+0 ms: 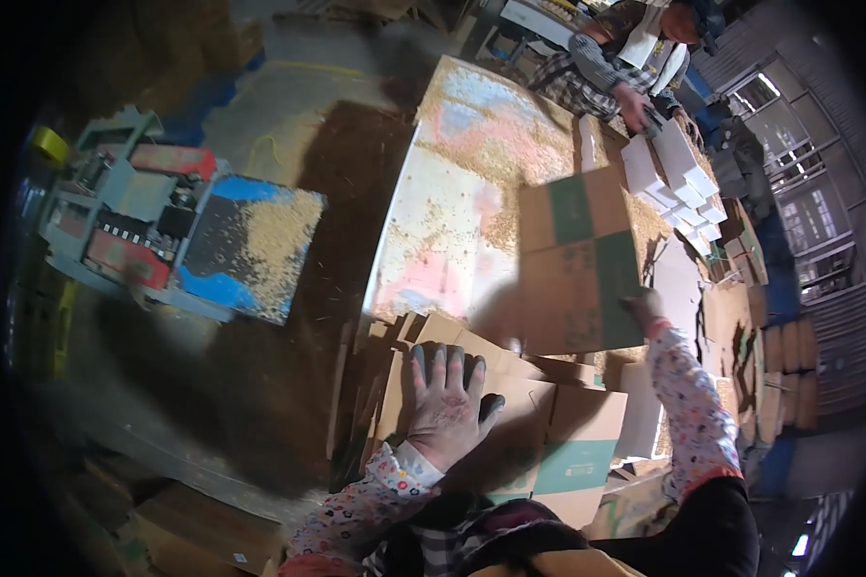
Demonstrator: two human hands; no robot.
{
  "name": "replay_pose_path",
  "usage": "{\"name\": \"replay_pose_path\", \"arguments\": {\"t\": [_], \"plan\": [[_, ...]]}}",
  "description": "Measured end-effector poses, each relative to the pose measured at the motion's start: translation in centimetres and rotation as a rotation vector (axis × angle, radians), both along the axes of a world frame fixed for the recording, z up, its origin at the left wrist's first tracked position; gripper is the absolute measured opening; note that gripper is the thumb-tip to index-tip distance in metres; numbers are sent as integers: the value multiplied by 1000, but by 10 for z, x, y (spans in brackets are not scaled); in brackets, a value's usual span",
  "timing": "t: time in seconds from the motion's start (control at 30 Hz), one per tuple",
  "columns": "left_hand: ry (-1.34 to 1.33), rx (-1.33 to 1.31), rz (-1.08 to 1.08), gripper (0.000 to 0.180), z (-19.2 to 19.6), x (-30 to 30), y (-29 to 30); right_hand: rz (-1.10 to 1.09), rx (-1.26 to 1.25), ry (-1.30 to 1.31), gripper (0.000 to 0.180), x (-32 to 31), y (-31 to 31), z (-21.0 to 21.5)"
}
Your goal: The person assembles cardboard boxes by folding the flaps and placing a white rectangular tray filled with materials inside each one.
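My left hand (449,409), in a pale glove with dark fingertips, lies flat with fingers spread on a stack of flattened cardboard boxes (520,423). At the right, my right hand (648,313) grips the edge of another flattened cardboard box (558,279), brown with green bands. That box is tilted over the table, apart from the stack my left hand rests on. The fingers of my right hand are partly hidden by its edge.
Sawdust-like crumbs cover much of the white and pink tabletop (433,221). Across it, a co-worker's hand (633,108) is by a pile of white blocks (678,178). On the left stands a red and blue machine (154,212) with crumbs on its bed.
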State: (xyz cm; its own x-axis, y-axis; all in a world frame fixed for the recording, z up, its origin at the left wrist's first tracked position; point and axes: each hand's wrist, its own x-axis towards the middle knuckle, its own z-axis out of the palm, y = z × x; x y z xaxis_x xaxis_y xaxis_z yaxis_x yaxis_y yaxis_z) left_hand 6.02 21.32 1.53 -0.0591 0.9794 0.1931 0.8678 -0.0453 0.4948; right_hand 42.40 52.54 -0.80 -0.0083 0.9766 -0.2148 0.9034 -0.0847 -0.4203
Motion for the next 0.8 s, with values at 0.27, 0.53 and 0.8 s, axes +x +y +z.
{"name": "replay_pose_path", "arguments": {"t": [0.27, 0.53, 0.8], "plan": [[-27, -38, -12, 61, -21, -11, 7, 25, -77, 749, 31, -213, 64, 59], [-85, -90, 67, 58, -21, -11, 11, 494, 18, -351, 32, -186, 183, -98], [-14, 6, 50, 65, 13, -6, 15, -31, 266, 422, 32, -29, 13, 159]]}}
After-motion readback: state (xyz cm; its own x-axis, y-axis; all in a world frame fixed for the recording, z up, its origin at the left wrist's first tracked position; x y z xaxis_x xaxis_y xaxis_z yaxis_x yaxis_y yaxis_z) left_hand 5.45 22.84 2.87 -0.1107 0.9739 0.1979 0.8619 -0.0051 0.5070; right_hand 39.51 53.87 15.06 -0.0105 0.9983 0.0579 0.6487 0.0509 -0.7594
